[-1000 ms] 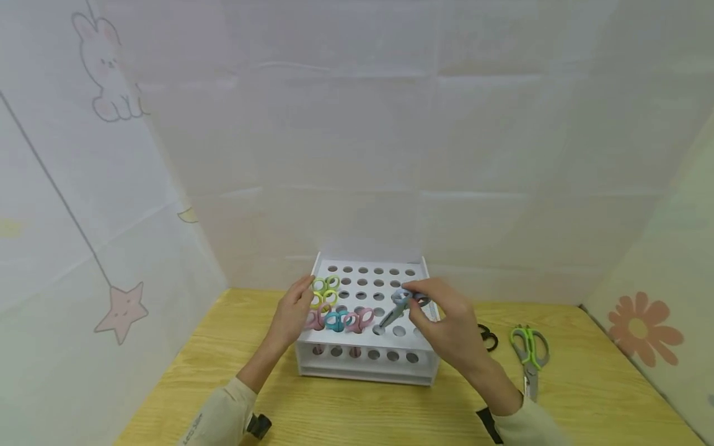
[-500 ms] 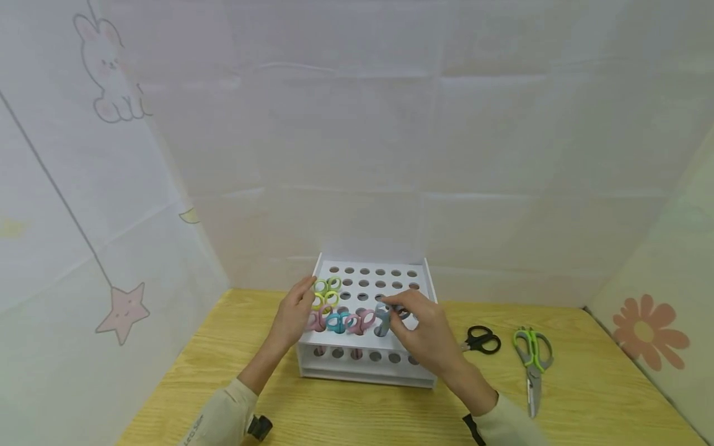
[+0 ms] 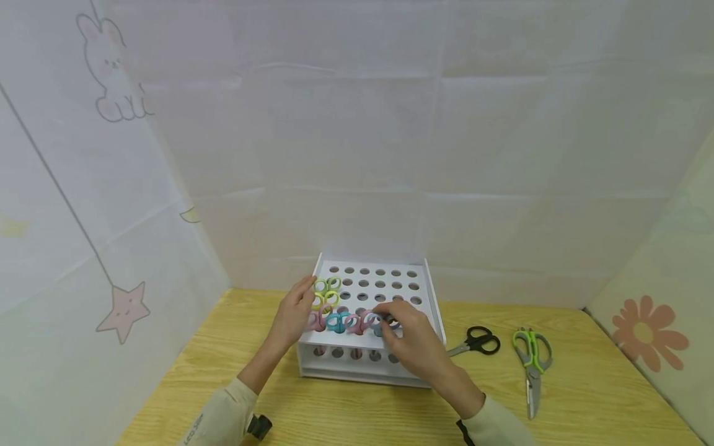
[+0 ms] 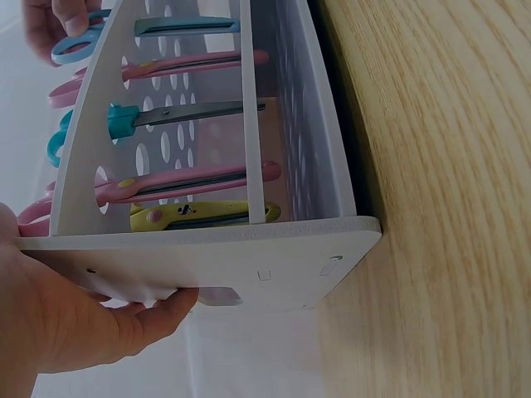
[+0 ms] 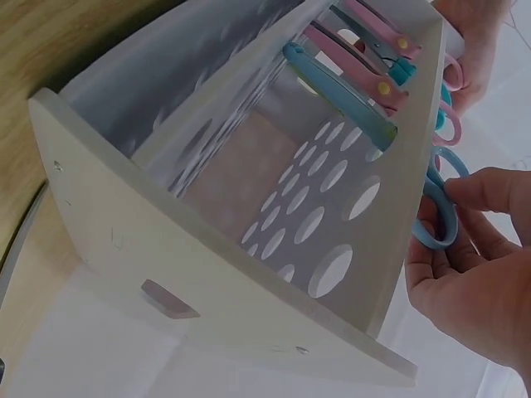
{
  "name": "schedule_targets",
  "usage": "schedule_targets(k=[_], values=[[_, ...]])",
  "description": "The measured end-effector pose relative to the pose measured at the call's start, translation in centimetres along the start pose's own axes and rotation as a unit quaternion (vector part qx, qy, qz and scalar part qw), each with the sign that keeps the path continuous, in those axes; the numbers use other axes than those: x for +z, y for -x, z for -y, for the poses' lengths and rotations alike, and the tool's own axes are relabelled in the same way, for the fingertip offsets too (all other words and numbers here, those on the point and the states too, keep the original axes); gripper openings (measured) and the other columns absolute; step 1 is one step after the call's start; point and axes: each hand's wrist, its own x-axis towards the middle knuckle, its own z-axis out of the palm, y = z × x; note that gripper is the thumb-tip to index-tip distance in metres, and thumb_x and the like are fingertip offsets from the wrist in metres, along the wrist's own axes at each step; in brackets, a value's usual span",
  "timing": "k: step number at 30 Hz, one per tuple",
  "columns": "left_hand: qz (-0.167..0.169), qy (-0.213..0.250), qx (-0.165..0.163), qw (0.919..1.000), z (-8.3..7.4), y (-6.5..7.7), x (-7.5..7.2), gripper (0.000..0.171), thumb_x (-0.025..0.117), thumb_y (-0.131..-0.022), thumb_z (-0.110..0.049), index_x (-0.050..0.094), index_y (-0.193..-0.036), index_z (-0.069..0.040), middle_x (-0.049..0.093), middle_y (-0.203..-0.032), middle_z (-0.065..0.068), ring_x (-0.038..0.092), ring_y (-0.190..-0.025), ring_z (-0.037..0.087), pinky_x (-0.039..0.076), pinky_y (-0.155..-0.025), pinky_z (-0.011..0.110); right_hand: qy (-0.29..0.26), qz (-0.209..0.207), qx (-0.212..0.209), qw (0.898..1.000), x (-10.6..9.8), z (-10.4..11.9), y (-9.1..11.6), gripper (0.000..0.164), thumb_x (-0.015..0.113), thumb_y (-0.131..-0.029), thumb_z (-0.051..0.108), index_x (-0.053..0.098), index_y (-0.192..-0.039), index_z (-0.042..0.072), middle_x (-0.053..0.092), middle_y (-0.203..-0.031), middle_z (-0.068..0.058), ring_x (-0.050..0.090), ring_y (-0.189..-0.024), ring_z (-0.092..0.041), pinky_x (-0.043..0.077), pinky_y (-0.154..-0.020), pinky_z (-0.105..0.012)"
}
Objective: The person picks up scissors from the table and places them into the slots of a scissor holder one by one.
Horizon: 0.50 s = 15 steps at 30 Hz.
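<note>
A white rack [image 3: 365, 371] with rows of round holes stands on the wooden table. My right hand [image 3: 415, 341] pinches the handle loops of light-blue scissors [image 5: 445, 217]. Their blue-covered blades pass down through a front-row hole, as the right wrist view shows. To their left stand pink scissors [image 3: 352, 323], teal scissors [image 3: 335, 321] and another pink pair [image 3: 315, 320], all with handles up. Green scissors [image 3: 333, 283] and yellow scissors [image 3: 331, 298] fill holes in the left column. My left hand [image 3: 292, 314] holds the rack's left side panel [image 4: 241, 257], fingers bent against its outer face.
Black-handled scissors [image 3: 483, 341] lie on the table just right of the rack. Farther right are larger green-and-grey scissors [image 3: 532, 371], blades toward me. A pale fabric wall [image 3: 357, 155] rises behind the table [image 3: 474, 396].
The light-blue scissors have gone from tilted above the rack to down in the front-row hole. My right hand moved left and lower with them. My left hand stays on the rack.
</note>
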Motion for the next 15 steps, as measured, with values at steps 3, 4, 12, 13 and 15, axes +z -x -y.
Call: schedule_targets(k=[3,4,12,13,15], values=[[-0.002,-0.003,0.001,1.0000,-0.06,0.02,-0.04,0.047,0.042,-0.106,-0.023,0.054,-0.147,-0.004,0.042,-0.157,0.013,0.031,-0.147,0.034,0.021,-0.119,0.051,-0.002,0.018,0.011,1.000,0.15,0.00,0.06,0.029,0.070,-0.084,-0.016,0.068,-0.110,-0.003,0.069,-0.102,-0.009,0.067,-0.089,-0.021,0.058,-0.074,-0.029],[-0.002,-0.005,0.002,1.0000,-0.08,0.04,-0.04,0.047,0.042,-0.105,-0.022,0.054,-0.147,-0.003,0.042,-0.157,0.014,0.031,-0.146,0.035,0.021,-0.119,0.052,-0.001,0.022,0.014,1.000,0.20,-0.02,0.10,0.029,0.070,-0.084,-0.016,0.068,-0.110,-0.002,0.069,-0.102,-0.009,0.067,-0.089,-0.022,0.057,-0.075,-0.028],[0.001,0.003,-0.009,1.0000,-0.24,0.14,-0.02,0.047,0.044,-0.106,-0.023,0.053,-0.148,-0.005,0.042,-0.157,0.011,0.031,-0.147,0.033,0.022,-0.119,0.051,0.019,0.024,0.027,0.999,0.51,-0.23,0.21,0.030,0.074,-0.085,-0.013,0.069,-0.111,0.001,0.068,-0.104,-0.007,0.065,-0.092,-0.014,0.057,-0.076,-0.028],[0.001,0.002,-0.010,0.9999,-0.26,0.17,-0.04,0.047,0.044,-0.106,-0.023,0.054,-0.148,-0.005,0.042,-0.157,0.011,0.031,-0.147,0.033,0.022,-0.119,0.050,0.022,0.024,0.028,0.999,0.53,-0.26,0.17,0.031,0.074,-0.085,-0.013,0.069,-0.111,0.001,0.069,-0.103,-0.006,0.065,-0.092,-0.013,0.057,-0.075,-0.028],[0.002,0.001,-0.010,0.9999,-0.31,0.20,-0.10,0.047,0.043,-0.106,-0.023,0.053,-0.148,-0.006,0.042,-0.157,0.011,0.030,-0.147,0.033,0.021,-0.119,0.050,0.031,0.024,0.027,0.999,0.54,-0.31,0.09,0.031,0.075,-0.085,-0.011,0.070,-0.112,0.002,0.070,-0.103,-0.005,0.064,-0.092,-0.011,0.057,-0.074,-0.029]])
